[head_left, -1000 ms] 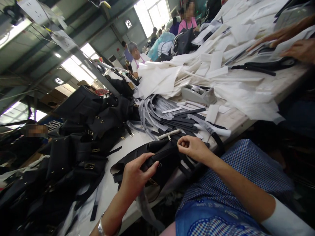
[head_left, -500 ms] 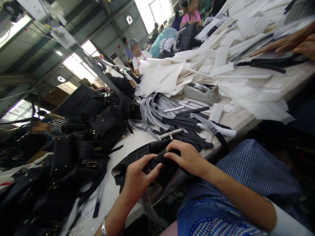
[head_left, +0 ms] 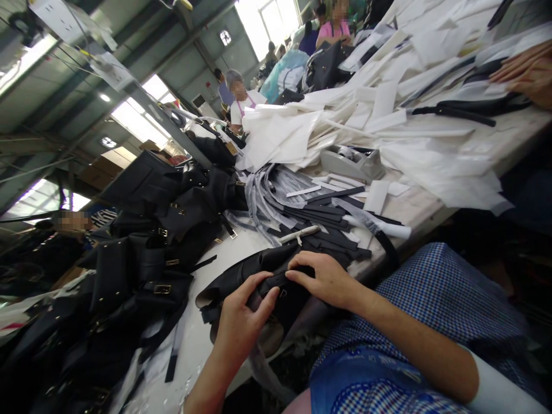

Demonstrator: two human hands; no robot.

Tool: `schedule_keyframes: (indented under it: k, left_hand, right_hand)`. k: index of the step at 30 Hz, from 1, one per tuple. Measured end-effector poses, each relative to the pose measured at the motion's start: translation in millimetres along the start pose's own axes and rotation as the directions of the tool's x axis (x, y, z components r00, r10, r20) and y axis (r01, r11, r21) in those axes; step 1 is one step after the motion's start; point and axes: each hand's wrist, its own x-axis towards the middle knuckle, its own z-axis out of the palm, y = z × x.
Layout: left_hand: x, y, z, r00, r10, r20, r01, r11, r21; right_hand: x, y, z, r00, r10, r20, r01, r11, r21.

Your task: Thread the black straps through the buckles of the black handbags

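Observation:
A black leather bag [head_left: 254,261] lies on its side at the table's front edge, partly over the edge. My left hand [head_left: 248,310] grips its upper edge between thumb and fingers. Close by on the right, my right hand [head_left: 321,276] pinches the same edge, thumb and fingertips against the black leather. Between my hands a small metal ring or hook shows on the bag. Just behind the bag lies a thin white-handled tool [head_left: 299,234]; its kind is unclear. A clear plastic strip [head_left: 267,374] hangs below the bag.
Black bags with gold buckles [head_left: 161,287] are heaped at left. Plastic-wrapped straps [head_left: 276,195], a grey tape dispenser [head_left: 353,164] and white foam sheets [head_left: 284,135] cover the table behind. A co-worker's hands [head_left: 528,75] rest at far right; other people sit farther back.
My left thumb has shifted slightly left along the bag's edge, and my right hand has moved a little. The co-worker's hands at far right have drawn back to the right.

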Motion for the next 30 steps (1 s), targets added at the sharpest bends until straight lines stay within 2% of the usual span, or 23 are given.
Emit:
schedule_keyframes:
  k: [3, 7, 9, 12, 16, 23, 30]
  left_hand:
    - [-4.6, 5.5, -0.3, 0.998, -0.068, -0.003, 0.068, 0.998, -0.005]
    - [-3.7, 3.1, 0.8, 0.965, -0.257, -0.062, 0.250, 0.963, -0.097]
    - [-2.4, -0.3, 0.7, 0.938, -0.344, -0.037, 0.331, 0.922, -0.201]
    - [-1.7, -1.8, -1.5, 0.919, -0.393, 0.038, 0.389, 0.884, -0.260]
    - [-1.3, 4.4, -3.3, 0.905, -0.418, 0.080, 0.423, 0.863, -0.277]
    - [-1.4, 10.7, 7.3, 0.860, -0.510, 0.014, 0.471, 0.784, -0.404]
    - [-2.9, 1.8, 10.9, 0.903, -0.430, 0.015, 0.388, 0.801, -0.456]
  right_hand:
    - [-0.3, -2.4, 4.8, 1.000, -0.019, -0.016, 0.018, 1.000, -0.018]
    - [0.5, -1.6, 9.9, 0.998, -0.051, -0.030, 0.050, 0.997, -0.061]
    - [0.7, -0.2, 12.0, 0.997, -0.072, -0.027, 0.070, 0.995, -0.071]
    - [1.0, 2.0, 14.5, 0.995, -0.097, -0.014, 0.096, 0.993, -0.070]
    - [1.4, 4.1, 17.2, 0.996, -0.088, 0.008, 0.089, 0.994, -0.060]
    - [1.2, 4.4, 19.4, 0.999, -0.038, 0.007, 0.038, 0.999, -0.026]
    - [1.1, 2.4, 20.9, 1.000, -0.003, 0.024, 0.003, 1.000, -0.029]
